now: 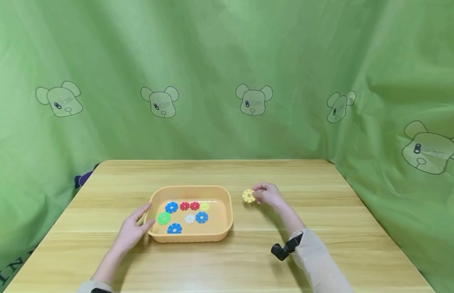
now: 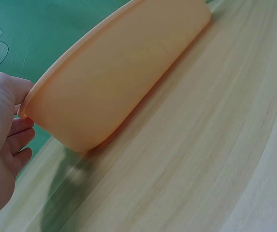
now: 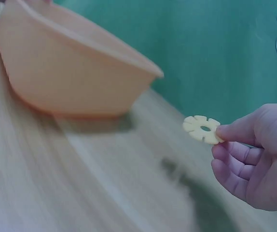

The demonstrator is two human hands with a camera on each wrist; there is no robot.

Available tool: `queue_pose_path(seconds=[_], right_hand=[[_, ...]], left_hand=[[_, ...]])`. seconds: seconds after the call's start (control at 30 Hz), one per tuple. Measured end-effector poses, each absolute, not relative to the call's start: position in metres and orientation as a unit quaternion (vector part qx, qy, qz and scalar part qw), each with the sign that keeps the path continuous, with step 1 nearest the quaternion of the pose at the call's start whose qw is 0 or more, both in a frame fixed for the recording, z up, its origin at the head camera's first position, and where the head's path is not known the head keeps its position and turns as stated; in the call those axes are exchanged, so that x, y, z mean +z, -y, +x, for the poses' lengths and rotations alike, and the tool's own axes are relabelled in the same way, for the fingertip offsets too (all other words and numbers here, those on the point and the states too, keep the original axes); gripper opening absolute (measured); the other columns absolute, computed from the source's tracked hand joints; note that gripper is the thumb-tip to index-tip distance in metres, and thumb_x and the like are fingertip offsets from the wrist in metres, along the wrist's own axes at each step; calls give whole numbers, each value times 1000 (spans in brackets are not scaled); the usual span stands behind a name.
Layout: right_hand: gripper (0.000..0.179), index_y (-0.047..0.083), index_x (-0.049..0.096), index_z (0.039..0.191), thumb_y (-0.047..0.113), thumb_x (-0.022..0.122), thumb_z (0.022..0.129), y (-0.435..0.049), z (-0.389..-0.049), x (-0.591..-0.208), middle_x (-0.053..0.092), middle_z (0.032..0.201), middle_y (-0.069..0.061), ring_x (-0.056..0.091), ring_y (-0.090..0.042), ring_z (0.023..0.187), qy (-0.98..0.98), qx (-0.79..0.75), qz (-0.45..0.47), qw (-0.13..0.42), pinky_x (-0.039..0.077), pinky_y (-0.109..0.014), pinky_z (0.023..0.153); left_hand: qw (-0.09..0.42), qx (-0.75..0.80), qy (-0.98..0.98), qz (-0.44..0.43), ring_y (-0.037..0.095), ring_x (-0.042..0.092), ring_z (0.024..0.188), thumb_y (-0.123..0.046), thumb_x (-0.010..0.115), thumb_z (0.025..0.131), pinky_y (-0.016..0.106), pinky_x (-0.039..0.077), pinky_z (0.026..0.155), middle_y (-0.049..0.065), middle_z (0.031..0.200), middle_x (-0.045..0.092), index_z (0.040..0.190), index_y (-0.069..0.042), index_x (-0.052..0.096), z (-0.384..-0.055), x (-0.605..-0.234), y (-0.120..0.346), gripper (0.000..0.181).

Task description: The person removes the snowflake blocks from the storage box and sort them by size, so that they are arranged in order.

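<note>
An orange plastic basin (image 1: 190, 238) stands on the table, with several notched snowflake discs lying inside: blue discs (image 1: 201, 217), red discs (image 1: 184, 206), a green disc (image 1: 163, 218), a white disc (image 1: 190, 219) and a yellow-green disc (image 1: 204, 206). At the basin's left end my left hand (image 1: 133, 228) grips the rim, thumb over the edge and fingers outside, as the left wrist view also shows. To the right of the basin, my right hand (image 1: 268, 194) pinches a pale yellow snowflake disc (image 3: 199, 129) between thumb and fingers, held above the tabletop and apart from the basin.
The wooden table (image 1: 359, 244) reaches back to a green curtain (image 1: 212, 53) printed with bear heads, which also hangs along both sides. A black wrist camera (image 1: 282, 251) sticks out from the right sleeve. Something purple (image 1: 82, 179) shows beyond the table's far left corner.
</note>
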State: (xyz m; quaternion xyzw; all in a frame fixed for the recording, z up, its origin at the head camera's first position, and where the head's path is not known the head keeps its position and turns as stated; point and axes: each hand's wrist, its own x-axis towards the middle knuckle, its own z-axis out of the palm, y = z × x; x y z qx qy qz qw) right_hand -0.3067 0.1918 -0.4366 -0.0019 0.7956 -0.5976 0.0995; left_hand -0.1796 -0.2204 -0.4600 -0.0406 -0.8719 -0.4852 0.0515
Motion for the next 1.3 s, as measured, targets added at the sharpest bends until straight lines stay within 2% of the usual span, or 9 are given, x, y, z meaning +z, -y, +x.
queue_pose_path(seconds=[0.13,0.33,0.73,0.87,1.07,1.3], right_hand=[[23,-10,58,103,-4,63,81,-202,-306,-448,61,81,-8,57,-16,66,-816,-569,6,103,55,-30,62],[20,-7,60,99,0,65,80,-206,-304,-461,61,78,-7,56,-16,67,-836,-540,9,103,51,-26,57],[16,-8,63,91,-2,67,77,-195,-301,-468,62,76,-8,54,-15,64,-855,-515,-4,56,47,-23,55],[15,-6,65,88,0,68,76,-193,-301,-470,64,78,-8,56,-16,68,-875,-483,-13,35,48,-25,62],[12,-2,66,86,6,69,77,-192,-302,-471,66,83,-9,58,-24,82,-908,-419,-28,13,46,-39,81],[13,-1,66,88,7,68,78,-192,-302,-471,66,86,-10,58,-26,86,-912,-409,-34,18,45,-44,84]], left_hand=[[51,-486,872,-40,44,23,132,-14,60,89,59,19,107,25,144,30,140,3,35,-179,-460,220,59],[50,-486,872,-38,45,23,132,-14,60,89,59,19,107,25,144,29,140,4,34,-178,-460,220,60],[48,-488,871,-33,44,23,132,-16,60,90,58,19,107,25,145,29,140,3,34,-178,-460,220,60],[48,-490,870,-33,44,23,132,-16,60,90,58,19,107,25,145,29,140,3,34,-178,-459,220,60],[47,-493,868,-31,44,23,132,-16,60,90,58,19,107,24,145,29,140,2,34,-178,-459,220,60],[46,-494,868,-31,44,23,133,-15,60,90,57,19,107,24,145,29,141,2,34,-179,-460,219,60]])
